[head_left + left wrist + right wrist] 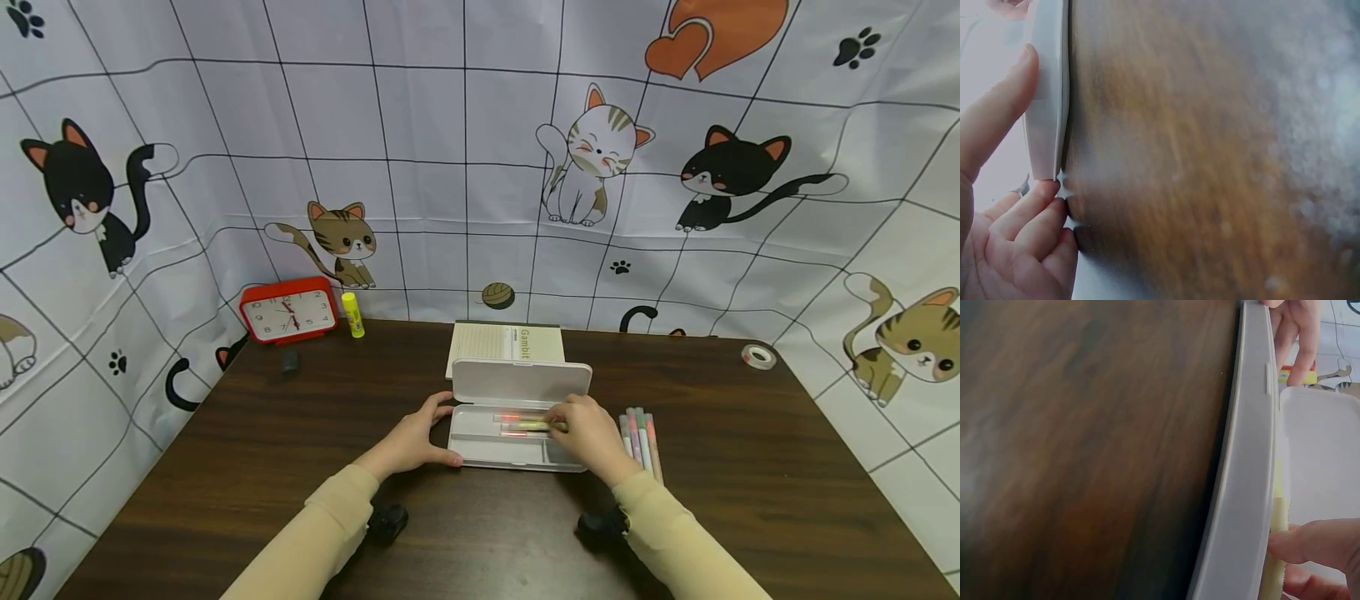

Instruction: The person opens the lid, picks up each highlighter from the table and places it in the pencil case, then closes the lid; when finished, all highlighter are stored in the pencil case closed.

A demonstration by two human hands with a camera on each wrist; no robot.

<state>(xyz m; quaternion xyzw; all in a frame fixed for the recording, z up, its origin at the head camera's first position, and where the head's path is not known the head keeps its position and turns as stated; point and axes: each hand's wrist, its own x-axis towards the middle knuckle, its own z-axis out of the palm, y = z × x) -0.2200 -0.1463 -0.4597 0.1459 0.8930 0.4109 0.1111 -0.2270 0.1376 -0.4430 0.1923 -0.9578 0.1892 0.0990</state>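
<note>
A white pencil case (495, 451) lies on the table with its lid (517, 382) raised at the back. My left hand (412, 437) holds its left end, thumb at the front edge and fingers by the side. Inside the case, at its right part, my right hand (588, 432) pinches a yellow marker (1279, 519) between thumb and fingers. A few orange-red and pink pens (513, 417) lie beside that marker in the long compartment. The right fingers cover the right ends of the pens in the head view.
Several pale markers (636, 437) lie side by side just right of the case. A notebook (480, 342) sits behind the lid. At the back left are a red clock (291, 310), a yellow glue stick (352, 315) and a dark eraser-like block (290, 361). A tape roll (758, 357) lies back right.
</note>
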